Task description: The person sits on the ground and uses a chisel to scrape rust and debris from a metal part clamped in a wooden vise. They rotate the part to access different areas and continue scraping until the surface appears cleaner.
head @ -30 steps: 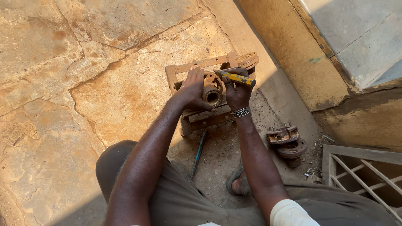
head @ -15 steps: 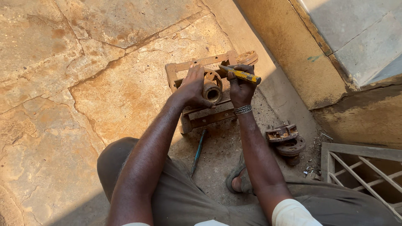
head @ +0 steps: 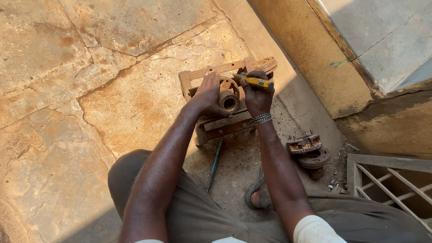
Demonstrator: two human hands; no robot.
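head view | left hand (head: pixel 208 96) lay flat, fingers spread on rusty metal frame (head: pixel 216 74), holding nothing | right hand (head: pixel 256 95) gripped yellow-handled tool (head: pixel 255 81) tight, beside round metal tube (head: pixel 228 101) | bare stone floor (head: pixel 90 90) lay open left of fingers | wall (head: pixel 310 54) stood close on right

This looks like an outdoor yard used as a repair spot. The ground is cracked stone floor (head: pixel 112 76) with dusty dirt. A yellow wall (head: pixel 315 67) runs along the right edge. Rusty metal parts (head: pixel 308 150) and a rusty frame (head: pixel 216 72) lie right on the ground, near a metal grate (head: pixel 387 184).
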